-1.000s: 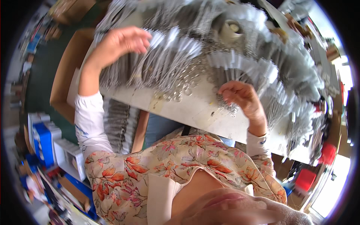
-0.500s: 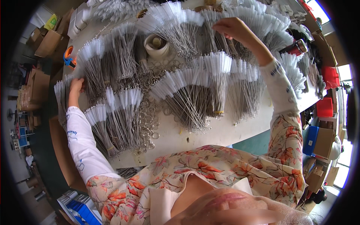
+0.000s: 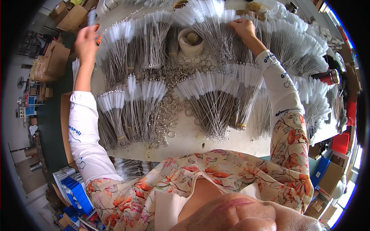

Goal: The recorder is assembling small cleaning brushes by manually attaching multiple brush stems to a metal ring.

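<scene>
Bundles of thin wire brushes with white bristle heads and looped steel stems cover the table. At the far right of the middle, my right hand is closed, thumb and fingers together against the heads of a brush bundle. What its fingertips pinch is too small to make out. My left hand is raised at the far left edge, its fingers smeared by motion. An orange-handled thing shows partly behind it, and a blurred grey-blue piece stands above it. Nearest brushes to that hand are a fanned bundle.
Loose metal rings lie heaped between the front bundles. A white round container stands among the back brushes. Cardboard boxes are at the left, a dark red cylinder on the right, and a red bin beyond the table's right edge.
My left hand has moved up and away from the left-hand brushes to the orange-handled thing. My right hand's fingers have come to the brush heads. The whole view has shifted.
</scene>
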{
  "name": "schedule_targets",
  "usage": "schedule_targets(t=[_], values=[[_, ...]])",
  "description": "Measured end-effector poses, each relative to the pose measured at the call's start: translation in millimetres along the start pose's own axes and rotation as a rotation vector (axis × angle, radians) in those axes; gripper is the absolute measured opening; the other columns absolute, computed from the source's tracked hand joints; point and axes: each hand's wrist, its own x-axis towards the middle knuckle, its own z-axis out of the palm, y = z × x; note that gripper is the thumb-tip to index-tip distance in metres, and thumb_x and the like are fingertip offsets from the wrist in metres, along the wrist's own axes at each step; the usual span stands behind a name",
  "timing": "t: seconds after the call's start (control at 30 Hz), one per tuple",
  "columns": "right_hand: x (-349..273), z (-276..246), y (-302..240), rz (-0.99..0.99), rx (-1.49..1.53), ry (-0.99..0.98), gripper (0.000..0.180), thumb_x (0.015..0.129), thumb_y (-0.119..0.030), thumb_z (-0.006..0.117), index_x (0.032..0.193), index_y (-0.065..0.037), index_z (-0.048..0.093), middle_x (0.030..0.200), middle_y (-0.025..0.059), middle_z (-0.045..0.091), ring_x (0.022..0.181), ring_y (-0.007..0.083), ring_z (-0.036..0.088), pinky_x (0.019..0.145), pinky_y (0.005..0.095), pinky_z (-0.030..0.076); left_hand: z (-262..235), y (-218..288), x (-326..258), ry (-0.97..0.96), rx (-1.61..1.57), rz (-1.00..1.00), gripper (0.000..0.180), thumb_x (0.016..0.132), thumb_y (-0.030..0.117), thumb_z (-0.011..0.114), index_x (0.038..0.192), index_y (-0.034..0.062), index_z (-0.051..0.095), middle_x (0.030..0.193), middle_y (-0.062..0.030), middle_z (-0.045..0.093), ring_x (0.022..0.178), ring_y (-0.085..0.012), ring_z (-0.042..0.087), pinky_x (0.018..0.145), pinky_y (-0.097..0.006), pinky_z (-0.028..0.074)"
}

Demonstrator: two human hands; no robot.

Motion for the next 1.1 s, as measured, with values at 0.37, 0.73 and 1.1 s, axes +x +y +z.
schedule_targets(t=[0.37, 0.73, 1.1], values=[[1.2, -120.4, 17.9, -0.33, 0.369, 0.206, 0.015, 0.088, -0.02, 0.05, 0.088, -0.005, 0.05, 0.066, 0.0065, 0.053, 0.056, 0.0158, 0.054, 0.048, 0.029, 0.046, 81.2, -49.7, -45.7, -0.588, 0.234, -0.105, 0.015, 0.081, 0.015, 0.056, 0.076, 0.0007, 0.059, 0.067, -0.0062, 0.063, 0.064, -0.0129, 0.057, 0.063, -0.026, 0.043], [5.1, -56.1, 62.0, -0.004, -0.294, 0.098, 0.034, 0.064, -0.039, 0.069, 0.087, -0.014, 0.07, 0.084, 0.0102, 0.067, 0.083, 0.0266, 0.063, 0.076, 0.0356, 0.05, 43.9, 36.8, -34.4, -0.185, 0.047, 0.192, 0.019, 0.091, 0.018, 0.047, 0.099, 0.0036, 0.056, 0.069, -0.002, 0.055, 0.055, -0.009, 0.048, 0.055, -0.022, 0.04], [22.6, -66.2, 85.9, 0.08, 0.118, 0.163, 0.023, 0.067, -0.029, 0.071, 0.08, -0.009, 0.07, 0.069, 0.0076, 0.064, 0.064, 0.0173, 0.061, 0.055, 0.0283, 0.048, -39.9, 100.4, -181.8, -0.49, -0.355, -0.167, 0.03, 0.094, 0.019, 0.045, 0.112, -0.0037, 0.052, 0.072, 0.0032, 0.041, 0.054, 0.0008, 0.033, 0.04, -0.016, 0.023]])
